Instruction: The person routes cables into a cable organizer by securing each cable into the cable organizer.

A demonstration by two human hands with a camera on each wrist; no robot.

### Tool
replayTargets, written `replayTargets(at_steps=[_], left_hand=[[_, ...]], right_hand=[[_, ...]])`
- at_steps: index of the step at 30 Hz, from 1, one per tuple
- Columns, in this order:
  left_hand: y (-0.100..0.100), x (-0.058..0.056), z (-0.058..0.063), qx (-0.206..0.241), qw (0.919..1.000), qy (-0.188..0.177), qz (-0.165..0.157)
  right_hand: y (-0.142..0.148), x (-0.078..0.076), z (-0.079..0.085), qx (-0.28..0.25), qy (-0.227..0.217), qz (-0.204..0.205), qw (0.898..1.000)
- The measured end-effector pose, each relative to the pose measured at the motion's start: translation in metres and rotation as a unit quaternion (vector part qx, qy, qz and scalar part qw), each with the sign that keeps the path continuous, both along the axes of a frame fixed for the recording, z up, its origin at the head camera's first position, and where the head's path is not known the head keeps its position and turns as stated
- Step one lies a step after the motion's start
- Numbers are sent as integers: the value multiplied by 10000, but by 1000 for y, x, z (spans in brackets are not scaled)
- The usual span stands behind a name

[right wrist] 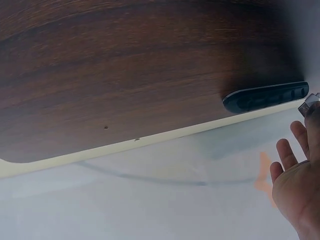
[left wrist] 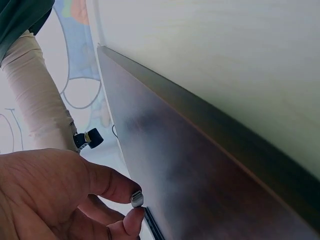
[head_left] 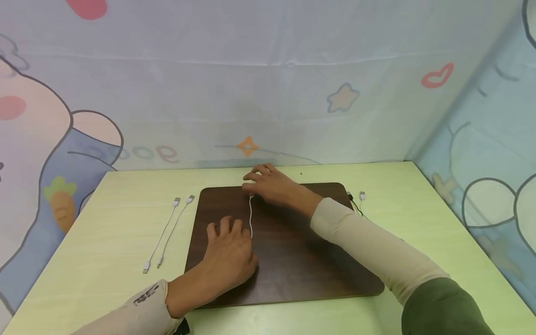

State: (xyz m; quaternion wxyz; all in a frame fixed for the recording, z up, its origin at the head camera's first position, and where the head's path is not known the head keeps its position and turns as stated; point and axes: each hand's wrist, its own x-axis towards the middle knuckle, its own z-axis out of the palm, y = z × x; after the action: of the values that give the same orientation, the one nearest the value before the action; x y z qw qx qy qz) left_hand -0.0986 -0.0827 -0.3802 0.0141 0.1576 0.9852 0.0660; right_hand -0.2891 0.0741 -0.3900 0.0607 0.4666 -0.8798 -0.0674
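A white charging cable [head_left: 251, 216] with small metal plugs stretches between both hands over the dark brown board [head_left: 293, 260]. My left hand [head_left: 228, 256] is over the board's left part, its thumb and finger pinching the small plug [left wrist: 137, 199] at the cable's near end. Toward the board's far edge, my right hand [head_left: 272, 186] pinches the wider USB plug [right wrist: 306, 106] at the other end; its remaining fingers are spread. A long black object [right wrist: 265, 97] lies at the board's far edge, near the right fingertips, and is hidden by that hand in the head view.
Two white cables [head_left: 161, 237] lie side by side on the pale table [head_left: 104, 242], left of the board. Right of it are another white cable's plug [head_left: 362, 195] and a black cable [head_left: 355, 204], partly covered by the right arm. A printed cloth [head_left: 293, 116] hangs behind.
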Motion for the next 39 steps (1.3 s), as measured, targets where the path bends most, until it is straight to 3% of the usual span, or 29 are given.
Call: replayTargets(at_steps=[5, 14, 21, 39], left_hand=[[4, -1, 0, -14, 10000, -63, -22], [7, 1, -2, 42, 9995, 247, -199], [12, -1, -1, -29, 9996, 162, -228], [24, -3, 1, -268, 9989, 185, -338]], right_hand=[[4, 0, 0, 2, 64, 40, 10000], [10, -1, 2, -93, 37, 110, 9999], [18, 1, 4, -40, -21, 30, 10000], [30, 1, 6, 28, 551, 328, 9979]])
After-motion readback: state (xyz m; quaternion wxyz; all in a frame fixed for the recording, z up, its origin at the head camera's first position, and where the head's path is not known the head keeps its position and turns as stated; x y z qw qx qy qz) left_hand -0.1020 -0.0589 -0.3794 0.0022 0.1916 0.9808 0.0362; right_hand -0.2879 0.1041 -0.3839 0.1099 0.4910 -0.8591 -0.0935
